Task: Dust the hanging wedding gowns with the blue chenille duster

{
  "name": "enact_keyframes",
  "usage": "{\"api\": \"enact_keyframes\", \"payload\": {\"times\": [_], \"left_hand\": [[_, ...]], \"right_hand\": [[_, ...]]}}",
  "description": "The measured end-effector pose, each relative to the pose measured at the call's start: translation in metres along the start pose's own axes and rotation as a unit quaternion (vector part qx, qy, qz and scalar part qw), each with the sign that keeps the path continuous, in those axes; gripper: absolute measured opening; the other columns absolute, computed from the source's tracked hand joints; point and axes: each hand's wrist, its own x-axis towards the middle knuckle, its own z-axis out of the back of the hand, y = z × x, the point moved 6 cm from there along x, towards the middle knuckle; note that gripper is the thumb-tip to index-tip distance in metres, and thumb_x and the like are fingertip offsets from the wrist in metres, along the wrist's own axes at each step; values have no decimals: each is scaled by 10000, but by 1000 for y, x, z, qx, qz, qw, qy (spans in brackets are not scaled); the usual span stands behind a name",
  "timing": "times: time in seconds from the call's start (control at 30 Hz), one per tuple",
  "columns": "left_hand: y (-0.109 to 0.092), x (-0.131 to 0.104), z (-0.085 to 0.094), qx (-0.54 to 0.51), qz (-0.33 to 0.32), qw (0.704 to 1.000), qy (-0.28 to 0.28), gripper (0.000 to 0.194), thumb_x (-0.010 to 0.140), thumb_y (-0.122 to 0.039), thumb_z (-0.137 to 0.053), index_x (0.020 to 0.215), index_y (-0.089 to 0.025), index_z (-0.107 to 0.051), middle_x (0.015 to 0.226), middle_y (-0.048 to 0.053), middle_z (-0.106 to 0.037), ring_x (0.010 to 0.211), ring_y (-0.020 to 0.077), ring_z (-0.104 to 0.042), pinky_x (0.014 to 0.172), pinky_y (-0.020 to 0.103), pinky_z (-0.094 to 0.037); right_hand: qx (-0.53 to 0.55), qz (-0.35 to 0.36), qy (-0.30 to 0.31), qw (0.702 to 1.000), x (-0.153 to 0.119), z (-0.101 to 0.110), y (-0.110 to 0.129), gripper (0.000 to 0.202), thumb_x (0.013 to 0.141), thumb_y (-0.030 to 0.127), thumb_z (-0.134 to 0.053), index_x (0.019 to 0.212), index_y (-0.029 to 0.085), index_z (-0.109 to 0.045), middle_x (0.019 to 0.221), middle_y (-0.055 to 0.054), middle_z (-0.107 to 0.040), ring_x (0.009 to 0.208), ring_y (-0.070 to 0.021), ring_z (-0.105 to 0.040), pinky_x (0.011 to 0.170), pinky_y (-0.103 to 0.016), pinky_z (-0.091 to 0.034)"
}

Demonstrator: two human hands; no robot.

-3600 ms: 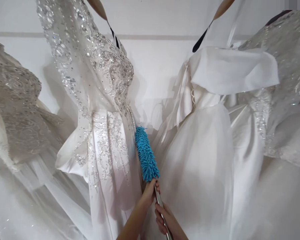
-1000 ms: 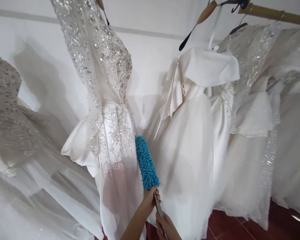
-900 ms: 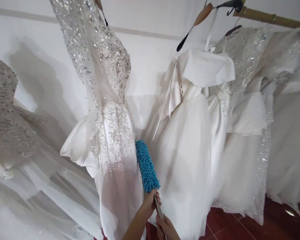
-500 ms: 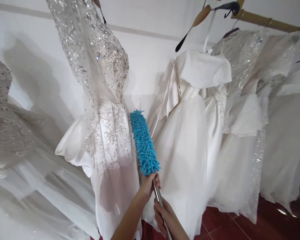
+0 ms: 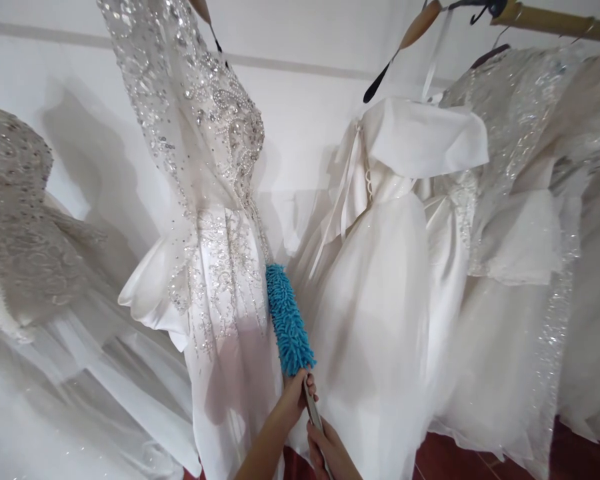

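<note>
A duster with a fluffy blue head (image 5: 289, 320) and a metal handle points up and slightly left, between two white dresses. My left hand (image 5: 298, 393) is wrapped round the handle just below the blue head. Lower on the same handle, my right hand (image 5: 325, 445) is closed too. The upper left of the blue head lies against the edge of the beaded long-sleeved dress (image 5: 220, 267). To its right hangs an off-shoulder dress (image 5: 375, 293) with a laced back.
More pale dresses (image 5: 510, 320) hang at the right under a golden rail (image 5: 555, 23). A beaded gown (image 5: 25, 220) with a wide tulle skirt stands at the left. Behind is a white wall (image 5: 300, 120); dark red floor tiles (image 5: 450, 463) show below.
The duster and both my hands have moved lower in the view, with the blue head now beside the beaded dress's hip. The view has shifted slightly, and both hands keep their hold.
</note>
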Motion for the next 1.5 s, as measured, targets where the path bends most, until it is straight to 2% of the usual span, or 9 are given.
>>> {"api": "enact_keyframes", "payload": {"times": [0.1, 0.2, 0.47, 0.63, 0.8, 1.13, 1.27, 1.37, 1.5], "left_hand": [[14, 4, 5, 9, 55, 998, -27, 315, 685, -379, -709, 680, -204, -447, 538, -92, -415, 428, 59, -395, 512, 239, -379], [13, 6, -6, 17, 74, 997, -17, 318, 697, -366, -702, 645, -199, -437, 534, -87, -420, 426, 52, -385, 522, 240, -384], [-55, 1, -74, 45, -22, 995, 88, 332, 645, -418, -694, 703, -214, -439, 535, -99, -383, 442, 57, -355, 502, 245, -356], [-84, -5, -84, 22, -70, 993, 94, 382, 600, -432, -714, 706, -223, -412, 528, -110, -347, 426, 49, -331, 464, 227, -318], [-70, 5, -56, 4, -57, 997, 47, 349, 638, -415, -700, 717, -219, -423, 515, -116, -318, 407, 46, -317, 462, 223, -318], [1, 24, -9, -15, 41, 999, -26, 286, 720, -323, -669, 637, -203, -424, 500, -105, -369, 396, 45, -332, 487, 221, -350], [24, 24, 1, -10, 83, 995, -51, 325, 746, -316, -665, 590, -207, -402, 470, -98, -366, 382, 53, -332, 490, 221, -358], [24, 24, -11, 4, 88, 996, -28, 356, 749, -340, -662, 557, -206, -394, 451, -90, -352, 388, 56, -337, 497, 221, -359], [-10, 21, -57, 17, 47, 998, 40, 327, 721, -356, -671, 581, -203, -418, 486, -84, -375, 416, 57, -343, 511, 232, -373]], "right_hand": [[-3, -10, -10, 1000, 2, 7, -7, 610, 556, 797, -632, 652, 231, -426, 344, 136, -403, 192, -23, -290, 215, -151, -190], [5, -1, -12, 1000, 1, 12, 0, 615, 554, 799, -635, 638, 232, -415, 345, 136, -397, 192, -17, -280, 220, -147, -177], [45, 57, 17, 997, -2, 4, 74, 519, 668, 687, -668, 779, 226, -456, 395, 150, -409, 216, -21, -283, 243, -147, -172], [35, 80, 56, 995, -1, -15, 103, 470, 702, 640, -671, 740, 230, -444, 398, 150, -404, 229, -13, -250, 247, -152, -157], [10, 67, 60, 996, 6, -19, 88, 467, 713, 630, -661, 687, 230, -423, 406, 138, -426, 227, -7, -263, 249, -155, -162], [13, 6, 8, 1000, 17, 12, 15, 569, 603, 741, -656, 721, 224, -451, 364, 148, -405, 211, -13, -261, 233, -146, -169], [2, -22, 5, 1000, 13, 19, 1, 583, 553, 751, -672, 672, 228, -441, 346, 135, -410, 206, -19, -270, 229, -159, -182], [32, -31, 19, 999, 5, 19, 13, 571, 554, 729, -691, 660, 234, -428, 356, 140, -406, 209, -15, -256, 232, -163, -185], [81, -3, 24, 996, -7, 22, 61, 510, 623, 650, -718, 715, 232, -442, 391, 150, -410, 230, -9, -245, 255, -156, -170]]}}
